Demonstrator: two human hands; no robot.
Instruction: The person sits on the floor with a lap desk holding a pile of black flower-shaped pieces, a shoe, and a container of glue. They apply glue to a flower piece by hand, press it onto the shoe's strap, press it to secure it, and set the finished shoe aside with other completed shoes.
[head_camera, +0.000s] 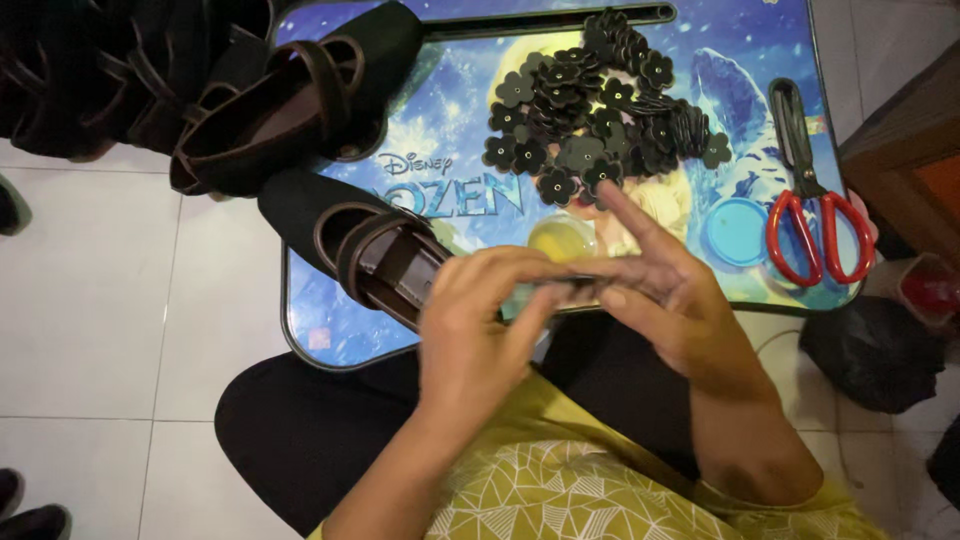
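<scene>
My left hand (478, 325) and my right hand (668, 300) meet over the near edge of a small blue picture-printed lap table (320, 330). Together they pinch a small dark flat piece (570, 290) between fingers and thumbs; my right index finger points up toward a pile of several black flower-shaped pieces (590, 100). A black strapped flat shoe (365, 250) lies on the table just left of my left hand. A small open pot of yellowish glue (562, 238) sits right behind my hands.
A second black shoe (290, 105) rests at the table's far left, with more dark shoes (90, 70) piled on the white tiled floor. A blue round lid (735, 230) and red-handled scissors (815, 200) lie at the right. A black bag (870, 350) sits on the floor.
</scene>
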